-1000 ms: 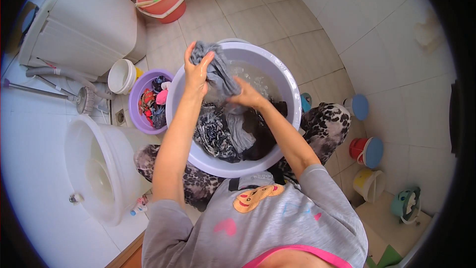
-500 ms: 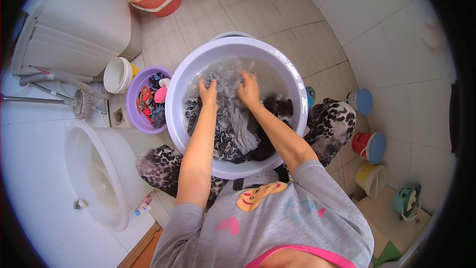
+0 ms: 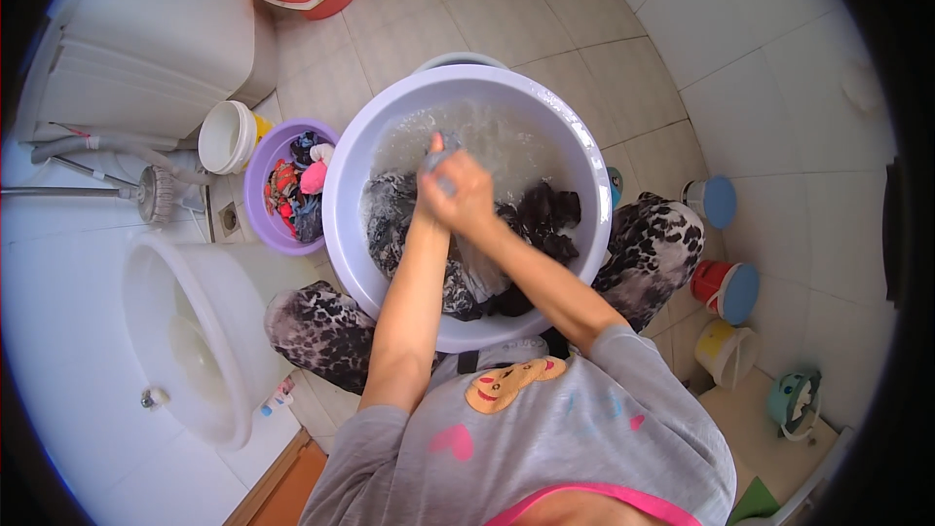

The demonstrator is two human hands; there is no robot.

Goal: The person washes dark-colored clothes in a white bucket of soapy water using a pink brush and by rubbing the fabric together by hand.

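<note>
Clasping a bunched grey cloth [image 3: 450, 141] between them, the left hand [image 3: 431, 199] and the right hand [image 3: 469, 197] are pressed together over the large lavender basin [image 3: 340, 205], a little off its centre toward eleven o'clock. The visible part of the cloth is set at twelve o'clock from the right knuckles; since it is touched by both hands, neither can be called nearer. Its long axis cannot be told, as most of it is covered. The right fingers are curled closed around it, and the left thumb is laid narrowly along it, though the other left fingers are hidden. Toward one o'clock from the hands, cloudy water [image 3: 506, 148] is seen; black-and-white patterned cloth [image 3: 388, 222] is gathered near nine o'clock in the basin, and dark brown cloth [image 3: 551, 221] near three. Half a second earlier, the hands were held apart with fingers spread at the water, and the grey cloth was left loose between them; now the gap has been closed and the cloth balled up.
</note>
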